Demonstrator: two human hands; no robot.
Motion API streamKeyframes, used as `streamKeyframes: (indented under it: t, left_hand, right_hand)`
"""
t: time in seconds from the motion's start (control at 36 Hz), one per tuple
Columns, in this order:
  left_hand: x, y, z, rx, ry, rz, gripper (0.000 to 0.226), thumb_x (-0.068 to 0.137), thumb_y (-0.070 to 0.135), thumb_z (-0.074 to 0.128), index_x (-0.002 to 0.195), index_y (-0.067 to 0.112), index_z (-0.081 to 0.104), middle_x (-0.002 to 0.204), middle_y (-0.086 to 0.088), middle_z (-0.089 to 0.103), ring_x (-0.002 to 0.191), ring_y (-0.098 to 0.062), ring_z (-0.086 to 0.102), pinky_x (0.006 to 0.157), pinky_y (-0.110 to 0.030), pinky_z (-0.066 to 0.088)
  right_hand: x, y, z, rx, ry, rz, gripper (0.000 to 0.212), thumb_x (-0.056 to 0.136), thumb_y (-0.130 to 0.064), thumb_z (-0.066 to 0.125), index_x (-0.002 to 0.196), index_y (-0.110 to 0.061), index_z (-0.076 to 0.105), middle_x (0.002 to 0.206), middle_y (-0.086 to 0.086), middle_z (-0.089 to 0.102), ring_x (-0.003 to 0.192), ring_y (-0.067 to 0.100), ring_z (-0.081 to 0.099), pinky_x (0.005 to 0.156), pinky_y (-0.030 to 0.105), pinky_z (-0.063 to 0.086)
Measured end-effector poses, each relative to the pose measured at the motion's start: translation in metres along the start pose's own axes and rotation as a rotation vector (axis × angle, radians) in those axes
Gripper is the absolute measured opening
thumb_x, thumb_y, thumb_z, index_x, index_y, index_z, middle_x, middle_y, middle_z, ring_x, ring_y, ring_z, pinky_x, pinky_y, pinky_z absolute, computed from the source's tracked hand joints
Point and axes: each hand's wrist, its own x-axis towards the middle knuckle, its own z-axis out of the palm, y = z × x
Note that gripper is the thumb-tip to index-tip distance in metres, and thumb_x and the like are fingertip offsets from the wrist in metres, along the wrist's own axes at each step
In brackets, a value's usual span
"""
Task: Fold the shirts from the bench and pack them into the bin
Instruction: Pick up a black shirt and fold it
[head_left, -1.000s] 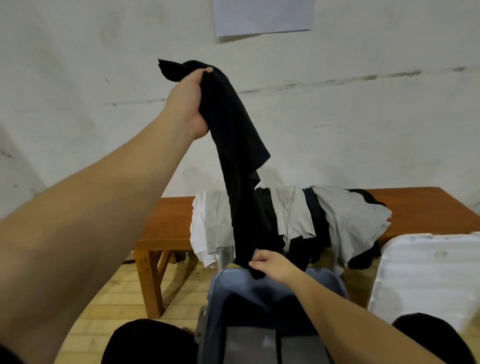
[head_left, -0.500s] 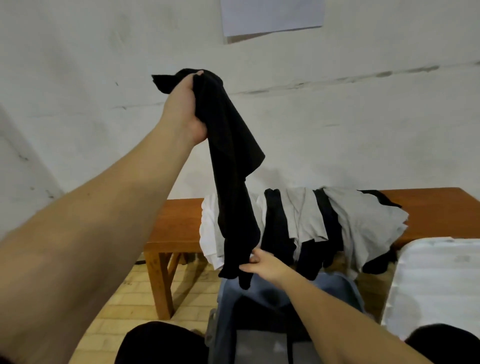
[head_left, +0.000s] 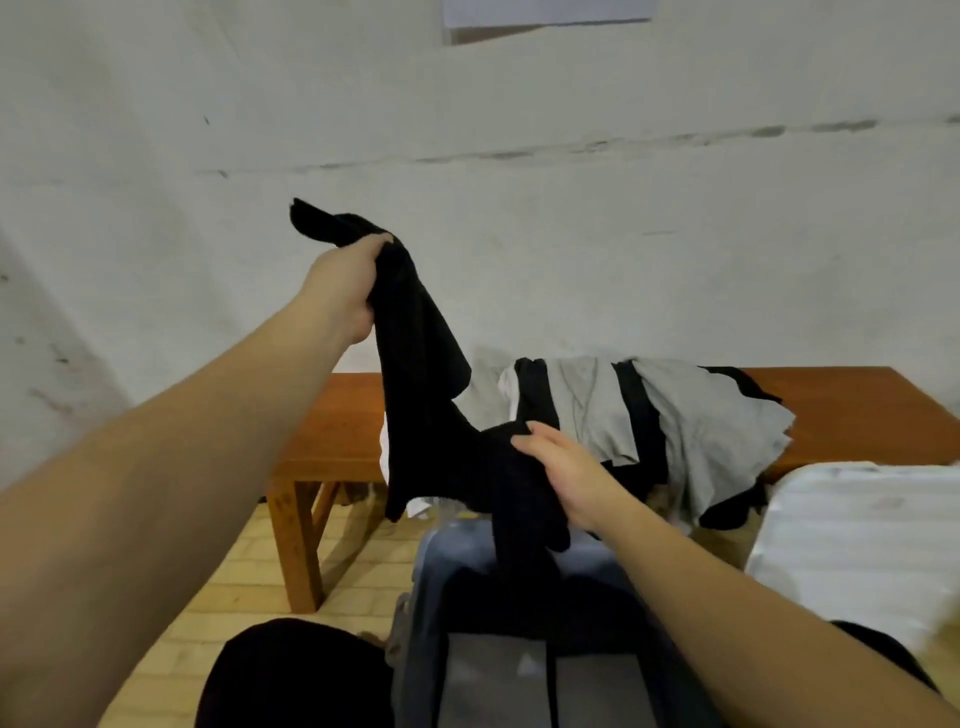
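A: Black cloth covers your knees (head_left: 291, 670) at the bottom edge, and between them sits the blue-grey plastic bin (head_left: 441, 561) with rounded corners, folded grey and dark fabric lying flat inside it.

B: Where is the shirt I'm working on?

A: The limp black cotton shirt (head_left: 421, 395) hangs in the air between your two hands, above the bin's far rim. Your right hand (head_left: 566, 473) has its fingers closed over a bunched lower part, one tail dangling toward the bin. Your left hand (head_left: 345, 291) is raised higher, fist clamped on the top, a pointed corner sticking up past the knuckles.

B: And the rest?

A: To your right lies a white ribbed plastic lid (head_left: 857, 535). Beyond, the reddish-brown wooden bench (head_left: 332, 421) carries a rumpled heap of grey, black and white shirts (head_left: 675, 415), draping over its front edge. Pale yellow brick floor (head_left: 218, 582) runs beneath; a scuffed white plaster wall (head_left: 623, 234) stands behind.
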Motion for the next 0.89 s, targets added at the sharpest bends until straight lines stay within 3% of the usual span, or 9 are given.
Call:
streamKeyframes:
  t: [0.14, 0.36, 0.47, 0.56, 0.61, 0.67, 0.75, 0.81, 0.89]
  left_hand:
    - [-0.004, -0.038, -0.004, 0.113, -0.086, -0.097, 0.026, 0.093, 0.032, 0.063, 0.109, 0.012, 0.064, 0.099, 0.000, 0.073, 0.100, -0.015, 0.068, 0.071, -0.027, 0.053]
    - [-0.047, -0.054, 0.005, 0.447, -0.344, -0.169, 0.065, 0.093, 0.057, 0.054, 0.140, 0.014, 0.043, 0.122, -0.003, 0.066, 0.106, -0.019, 0.067, 0.084, -0.037, 0.056]
    - [-0.087, -0.051, 0.014, 0.774, -0.316, 0.068, 0.075, 0.093, 0.071, 0.025, 0.153, 0.026, 0.020, 0.148, 0.006, 0.037, 0.125, -0.012, 0.046, 0.104, -0.033, 0.039]
    - [-0.113, -0.051, 0.018, 0.772, -0.420, 0.257, 0.061, 0.097, 0.057, 0.032, 0.148, 0.024, 0.027, 0.135, 0.013, 0.043, 0.102, 0.008, 0.046, 0.079, -0.004, 0.035]
    - [-0.121, -0.053, 0.022, 0.741, -0.467, 0.288, 0.050, 0.094, 0.045, 0.054, 0.135, 0.023, 0.037, 0.116, 0.015, 0.054, 0.090, 0.008, 0.053, 0.063, -0.001, 0.040]
    - [-0.120, -0.060, 0.024, 0.752, -0.444, 0.272, 0.043, 0.088, 0.037, 0.068, 0.122, 0.025, 0.043, 0.104, 0.018, 0.056, 0.087, 0.006, 0.055, 0.059, -0.004, 0.043]
    - [-0.116, -0.064, 0.024, 0.841, -0.342, 0.268, 0.011, 0.092, 0.027, 0.059, 0.097, 0.020, 0.053, 0.084, 0.005, 0.061, 0.069, -0.005, 0.056, 0.055, -0.017, 0.038]
    - [-0.111, -0.062, 0.021, 0.888, -0.274, 0.325, 0.015, 0.091, 0.029, 0.052, 0.080, 0.018, 0.054, 0.070, 0.002, 0.059, 0.061, -0.012, 0.054, 0.054, -0.026, 0.036]
    - [-0.105, -0.053, 0.014, 0.892, -0.207, 0.417, 0.020, 0.092, 0.028, 0.053, 0.082, 0.016, 0.065, 0.072, 0.004, 0.067, 0.067, -0.014, 0.062, 0.061, -0.033, 0.044]
  right_hand:
    - [-0.015, -0.064, 0.003, 0.018, -0.035, -0.132, 0.014, 0.098, -0.014, 0.052, 0.105, -0.013, 0.065, 0.095, 0.006, 0.073, 0.090, 0.019, 0.070, 0.077, 0.032, 0.055]
    - [-0.027, -0.127, 0.013, 0.180, 0.004, -0.263, 0.013, 0.097, -0.009, 0.054, 0.105, -0.010, 0.064, 0.089, 0.008, 0.074, 0.084, 0.021, 0.071, 0.077, 0.035, 0.056]
    - [-0.027, -0.147, 0.016, 0.229, 0.061, -0.304, 0.017, 0.097, -0.013, 0.057, 0.111, -0.007, 0.064, 0.101, 0.013, 0.074, 0.093, 0.026, 0.072, 0.078, 0.038, 0.058]
    - [-0.024, -0.156, 0.021, 0.299, 0.097, -0.313, 0.013, 0.096, -0.012, 0.059, 0.106, -0.006, 0.063, 0.094, 0.014, 0.072, 0.088, 0.027, 0.071, 0.078, 0.042, 0.059]
    - [-0.023, -0.159, 0.024, 0.312, 0.112, -0.315, 0.012, 0.096, -0.012, 0.059, 0.106, -0.006, 0.063, 0.093, 0.013, 0.072, 0.086, 0.026, 0.071, 0.074, 0.040, 0.059]
    - [-0.022, -0.160, 0.027, 0.330, 0.116, -0.310, 0.013, 0.097, -0.011, 0.058, 0.107, -0.005, 0.064, 0.096, 0.013, 0.073, 0.089, 0.026, 0.072, 0.075, 0.039, 0.059]
    - [-0.020, -0.161, 0.026, 0.370, 0.119, -0.304, 0.012, 0.097, -0.009, 0.056, 0.106, -0.004, 0.063, 0.095, 0.013, 0.074, 0.086, 0.024, 0.073, 0.070, 0.036, 0.059]
    - [-0.020, -0.163, 0.022, 0.383, 0.130, -0.308, 0.009, 0.097, -0.009, 0.056, 0.103, -0.005, 0.063, 0.092, 0.013, 0.074, 0.083, 0.024, 0.073, 0.068, 0.035, 0.059]
    - [-0.019, -0.165, 0.008, 0.352, 0.172, -0.289, 0.009, 0.097, -0.012, 0.058, 0.103, -0.007, 0.062, 0.096, 0.014, 0.073, 0.086, 0.026, 0.073, 0.072, 0.038, 0.059]
